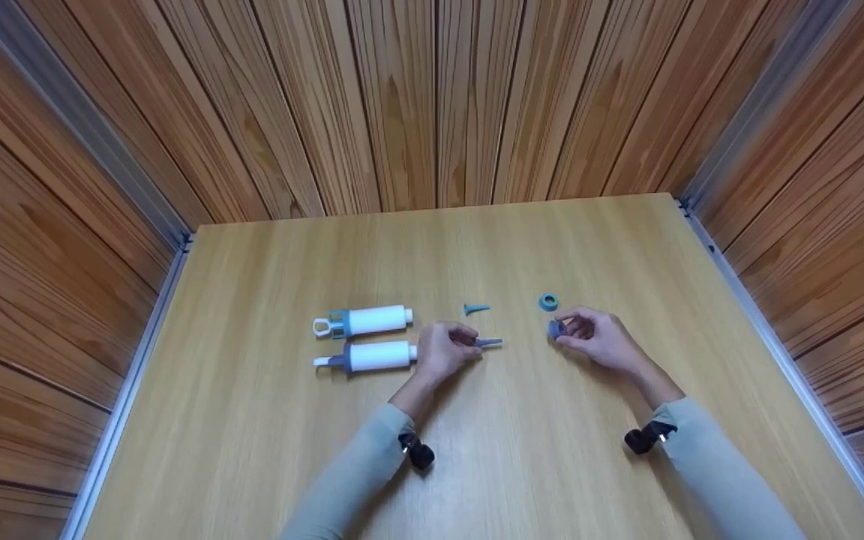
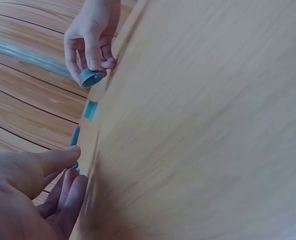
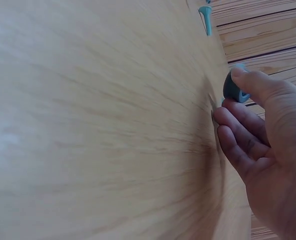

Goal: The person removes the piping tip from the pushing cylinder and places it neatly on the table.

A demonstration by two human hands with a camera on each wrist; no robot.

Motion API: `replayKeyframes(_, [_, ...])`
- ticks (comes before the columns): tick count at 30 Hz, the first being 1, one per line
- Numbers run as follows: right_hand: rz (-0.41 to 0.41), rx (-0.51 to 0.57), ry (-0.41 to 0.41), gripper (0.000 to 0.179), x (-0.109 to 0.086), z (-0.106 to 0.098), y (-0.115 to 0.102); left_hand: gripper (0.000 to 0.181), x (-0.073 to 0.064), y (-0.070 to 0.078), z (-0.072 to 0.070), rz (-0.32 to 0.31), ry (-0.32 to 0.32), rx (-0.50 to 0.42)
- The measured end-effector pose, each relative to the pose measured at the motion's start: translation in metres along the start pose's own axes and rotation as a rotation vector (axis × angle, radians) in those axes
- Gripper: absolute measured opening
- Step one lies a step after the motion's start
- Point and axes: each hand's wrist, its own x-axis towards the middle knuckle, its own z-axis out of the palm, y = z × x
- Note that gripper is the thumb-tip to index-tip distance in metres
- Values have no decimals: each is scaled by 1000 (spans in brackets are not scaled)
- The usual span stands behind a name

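Observation:
My left hand (image 1: 447,349) pinches a dark blue-grey tapered nozzle (image 1: 489,343), its thin end pointing right; the fingertips cover its wider end. To the right, my right hand (image 1: 598,339) holds a dark blue-grey ring cap (image 1: 556,328) between thumb and fingers, tilted and just above the table. In the right wrist view, the ring cap (image 3: 234,89) shows its opening. Just beyond it lies a teal ring cap (image 1: 548,302) on the table. A teal nozzle (image 1: 476,308) with a flared end lies beyond my left hand.
Left of my left hand lie two white syringe-like tubes: one with teal fittings and a white loop handle (image 1: 378,320), the nearer one with dark blue-grey fittings (image 1: 381,356). The wooden table (image 1: 267,450) is bordered by metal rails and wood-plank walls (image 1: 402,105).

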Motion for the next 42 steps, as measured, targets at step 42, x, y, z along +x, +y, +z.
replayKeyframes(42, [59, -111, -32, 48, 6, -9, -9, 27, -1, 15, -7, -74, -51, -74])
